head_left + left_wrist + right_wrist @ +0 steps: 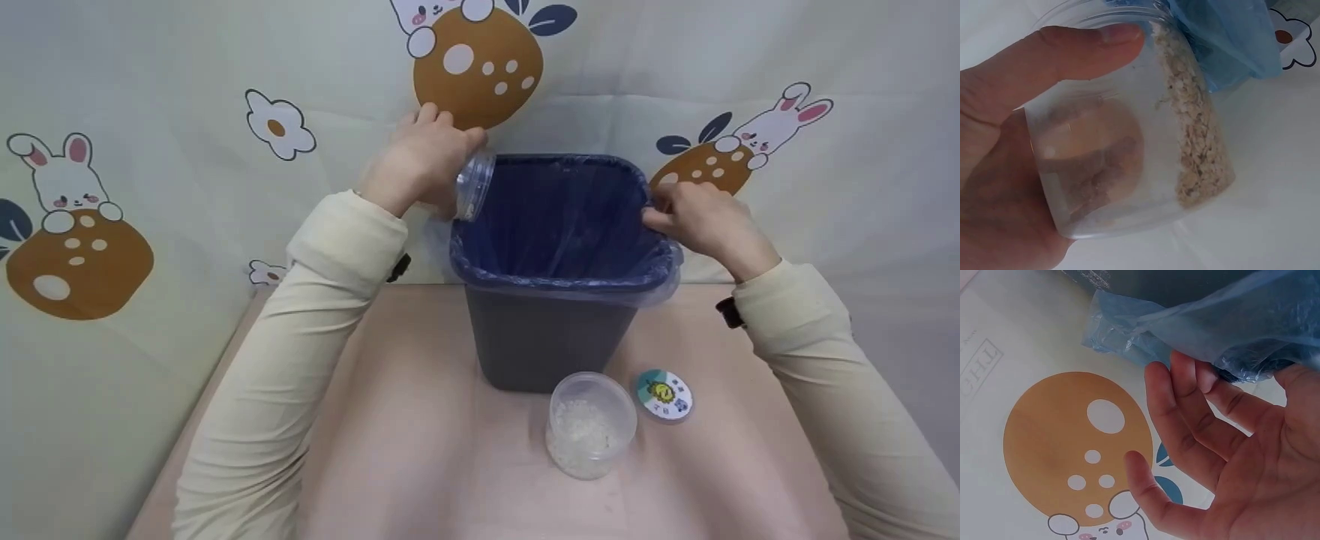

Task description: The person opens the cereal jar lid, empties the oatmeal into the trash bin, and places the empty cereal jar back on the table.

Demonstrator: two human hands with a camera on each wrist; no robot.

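Two-handed at bin (551, 345): gripped clear jar (474, 187) of pale flakes (1199, 146) with left hand (427, 161) on left side, long axis roughly left-right, mouth toward bin; pinched liner (570, 225) with right hand (705, 217) on right side, farther from jar.

Bin (551, 341) dk grey; liner (562, 217) navy inside, paler blue outside. L of bin's rim: clear jar (475, 187) w/ tan, dark-specked flakes (1193, 129). In front of bin: clear tub (619, 409) w/ off-wht bits (581, 435). Front-R of bin: wht/teal lid (665, 395) w/ yellow motif (662, 391). Under bin: pinkish-beige tabletop (420, 450). Behind bin: off-wht backdrop (187, 75) w/ wht bunnies (79, 176), wht-spotted brown fruit (112, 266), navy leaves (553, 20). Sleeves (292, 330): cream.
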